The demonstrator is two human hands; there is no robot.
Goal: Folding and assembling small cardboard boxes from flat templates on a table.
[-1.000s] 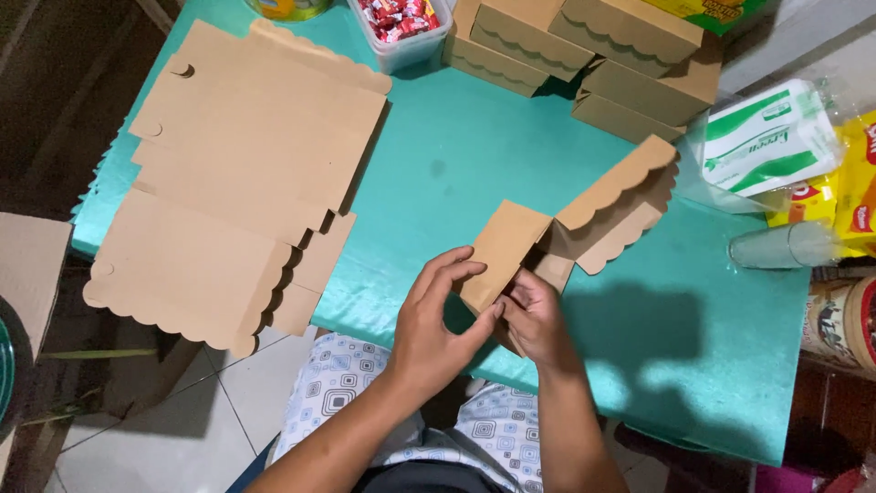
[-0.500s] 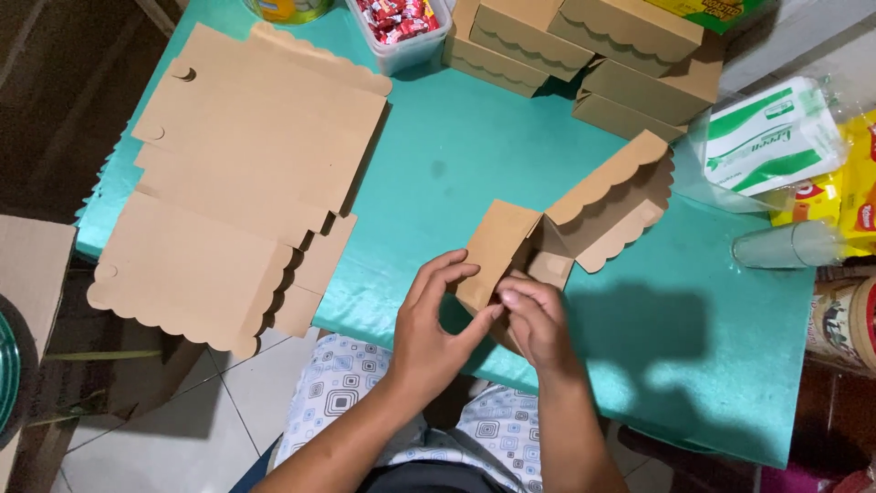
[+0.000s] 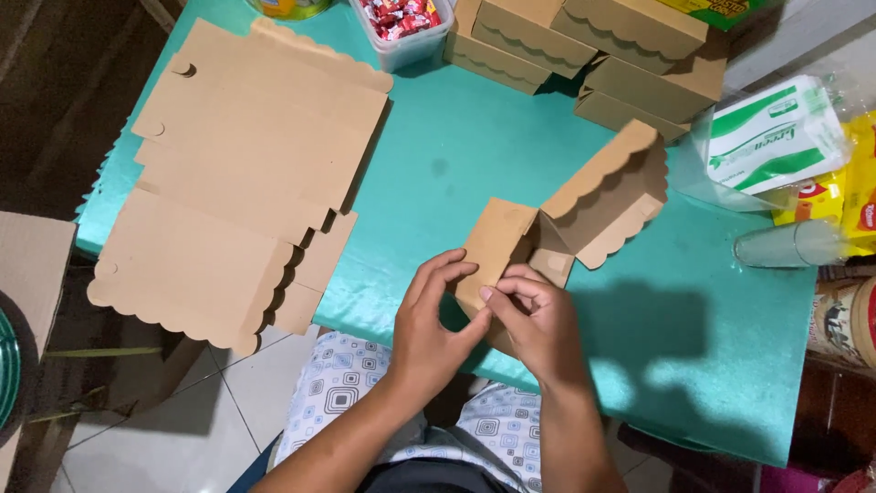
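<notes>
Two hands meet at the near edge of the teal cloth-covered surface (image 3: 438, 173). Your left hand (image 3: 429, 333) cups the near end of the half-folded brown cardboard box with a scalloped flap (image 3: 557, 219), fingers curled loosely against its upright side panel. Your right hand (image 3: 538, 324) has shifted since a second ago: its fingers, earlier tucked low behind the panel, now pinch the panel's near corner from above, and the scalloped flap stands steeper, so the box looks closer to formed. Left lies a stack of flat brown scalloped cardboard blanks (image 3: 246, 155). Far off sit finished brown cardboard boxes (image 3: 584, 41).
</notes>
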